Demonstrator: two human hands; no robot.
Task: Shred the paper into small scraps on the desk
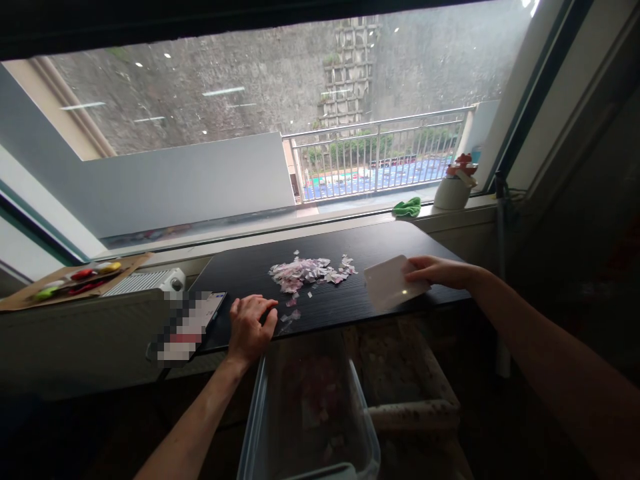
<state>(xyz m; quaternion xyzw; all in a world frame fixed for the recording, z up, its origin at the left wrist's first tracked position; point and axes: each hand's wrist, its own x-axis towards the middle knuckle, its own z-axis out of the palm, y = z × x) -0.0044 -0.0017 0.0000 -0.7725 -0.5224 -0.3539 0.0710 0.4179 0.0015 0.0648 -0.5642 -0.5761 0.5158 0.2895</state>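
Observation:
A heap of small torn paper pieces (300,272), white with pink and purple tints, lies on the black table (240,267). To its right, my right hand (435,270) grips a flat white rectangular scraper-like sheet (390,280), tilted over the tabletop. My left hand (253,323) rests at the table's near edge with fingers bent and apart, holding nothing. A few loose scraps lie just right of its fingertips. Below the near edge stands a clear plastic bin (370,433) with some paper bits inside it.
A phone (193,327), partly blurred out, lies at the table's left edge. Beside the bin is a stained wooden stool or frame (410,417). On the windowsill are a green cloth (407,207) and a whitish spray bottle (453,190). Brown paper with coloured items (85,277) lies far left.

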